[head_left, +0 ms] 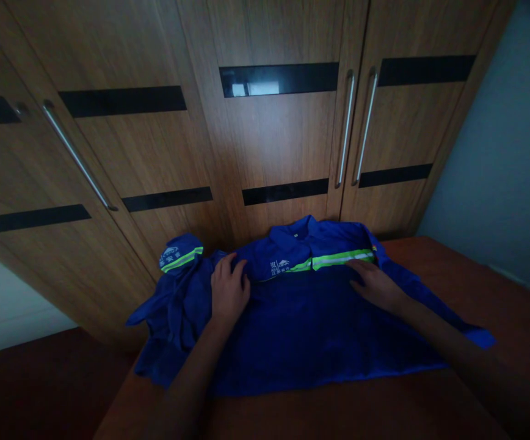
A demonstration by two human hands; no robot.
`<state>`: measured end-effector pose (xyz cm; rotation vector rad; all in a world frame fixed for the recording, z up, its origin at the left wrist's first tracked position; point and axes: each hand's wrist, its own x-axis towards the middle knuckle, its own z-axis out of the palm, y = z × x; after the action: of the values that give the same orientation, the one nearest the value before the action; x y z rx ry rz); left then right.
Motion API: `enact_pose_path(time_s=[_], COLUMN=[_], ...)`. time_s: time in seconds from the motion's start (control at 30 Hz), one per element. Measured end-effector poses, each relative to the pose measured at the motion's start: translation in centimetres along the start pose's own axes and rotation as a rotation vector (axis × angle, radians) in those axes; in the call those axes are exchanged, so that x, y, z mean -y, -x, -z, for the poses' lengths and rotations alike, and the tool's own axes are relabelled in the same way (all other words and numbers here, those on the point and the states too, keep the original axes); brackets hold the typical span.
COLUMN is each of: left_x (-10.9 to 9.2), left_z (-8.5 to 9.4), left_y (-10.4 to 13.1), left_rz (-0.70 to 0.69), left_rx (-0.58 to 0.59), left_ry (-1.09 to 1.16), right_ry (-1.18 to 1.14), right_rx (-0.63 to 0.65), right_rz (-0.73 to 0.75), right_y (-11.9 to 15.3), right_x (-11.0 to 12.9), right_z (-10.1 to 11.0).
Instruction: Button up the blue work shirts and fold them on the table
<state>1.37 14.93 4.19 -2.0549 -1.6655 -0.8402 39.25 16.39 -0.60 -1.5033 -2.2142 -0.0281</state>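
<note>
A blue work jacket (292, 330) lies spread out front side up, its collar pointing towards the cupboard. A yellow-green and silver reflective band (338, 259) crosses its chest, with white print on the left of the front. My left hand (231, 290) rests at the jacket's left side, fingers bent and apart. On the right of the chest, by the band, is my right hand (377, 286), fingers stretched out and thumb apart. Neither hand grips anything that I can see. Left of the jacket sits a crumpled heap of blue cloth (177, 299) with a similar band and white print.
The jacket lies on a reddish-brown surface (448, 263). Directly behind stands a wooden cupboard (278, 134) with black inlays and long metal handles (345, 131). A pale wall (498, 183) borders the right side. The room is dim.
</note>
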Motion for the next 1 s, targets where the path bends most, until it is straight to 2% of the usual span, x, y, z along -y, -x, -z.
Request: enact_pose_path(time_s=[0.07, 0.17, 0.23, 0.3, 0.4, 0.47, 0.53, 0.6, 0.7, 0.77, 0.83, 0.9, 1.0], left_x=[0.3, 0.8, 0.8, 0.5, -0.1, -0.4, -0.4, -0.2, 0.3, 0.6, 0.7, 0.9, 1.4], left_z=[0.4, 1.4, 1.9, 2.1, 1.3, 0.3, -0.8, -1.6, -2.2, -2.1, -1.9, -1.8, -1.8], left_y=[1.4, 2.4, 2.8, 3.4, 4.1, 4.2, 3.7, 2.7, 1.0, 0.4, 0.6, 1.2, 2.1], left_rz=[-0.042, -0.044, -0.020, -0.003, -0.048, -0.117, -0.160, -0.142, -0.026, 0.031, 0.032, 0.011, 0.008], left_rx=[-0.001, 0.009, 0.074, 0.227, 0.511, 0.601, 0.582, 0.472, 0.252, 0.209, 0.299, 0.452, 0.598], left_ry=[-0.016, -0.037, -0.013, 0.082, 0.290, 0.371, 0.360, 0.282, 0.113, 0.003, -0.079, -0.134, -0.122], right_ry=[0.032, 0.090, 0.128, 0.153, 0.159, 0.157, 0.166, 0.206, 0.317, 0.368, 0.383, 0.384, 0.388], right_rx=[-0.012, -0.023, -0.010, 0.044, 0.177, 0.208, 0.171, 0.107, -0.009, -0.039, 0.008, 0.091, 0.192], right_rz=[0.008, -0.022, -0.091, -0.199, -0.349, -0.388, -0.389, -0.376, -0.401, -0.431, -0.431, -0.413, -0.367], right_y=[1.8, 3.4, 3.9, 4.2, 4.1, 3.7, 3.0, 2.4, 1.9, 2.2, 3.1, 4.2, 5.7], right_x=[-0.2, -0.4, -0.5, -0.5, -0.8, -1.3, -2.0, -2.9, -4.1, -4.5, -4.8, -4.9, -5.1], right_z=[-0.8, -0.8, -0.5, -0.3, -0.3, -0.4, -0.3, 0.2, 1.2, 1.5, 1.4, 1.1, 0.7])
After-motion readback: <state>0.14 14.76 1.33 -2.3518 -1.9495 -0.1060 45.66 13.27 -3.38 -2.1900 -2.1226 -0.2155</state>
